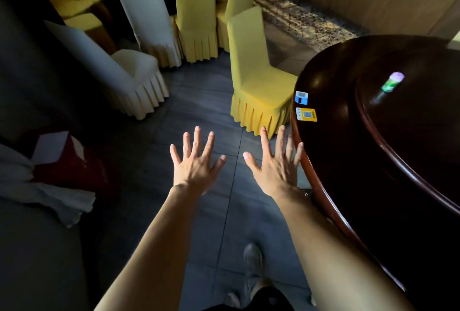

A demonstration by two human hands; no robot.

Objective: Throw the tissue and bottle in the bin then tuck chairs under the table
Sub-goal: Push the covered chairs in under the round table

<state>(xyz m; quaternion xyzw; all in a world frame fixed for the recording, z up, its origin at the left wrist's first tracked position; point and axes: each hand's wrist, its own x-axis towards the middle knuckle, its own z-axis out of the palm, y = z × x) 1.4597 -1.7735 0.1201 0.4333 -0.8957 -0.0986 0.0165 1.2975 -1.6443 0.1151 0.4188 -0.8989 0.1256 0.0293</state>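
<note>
My left hand (pixel 196 161) and my right hand (pixel 276 164) are stretched out over the dark tiled floor, fingers spread, holding nothing. A round dark wooden table (pixel 323 79) curves in from the right, and my right hand is just beside its rim. A small bottle (pixel 392 84) with a green label and a pale cap lies blurred on the table's raised inner disc. A yellow-covered chair (pixel 254 72) stands just ahead of my hands, its seat against the table's left edge. No tissue or bin is visible.
A white-covered chair (pixel 119 72) stands on the left, with more white and yellow chairs (pixel 196 19) grouped behind. A red box with white cloth (pixel 62 161) sits at the left. Two stickers (pixel 305 106) mark the table edge. My shoe (pixel 252 258) is below.
</note>
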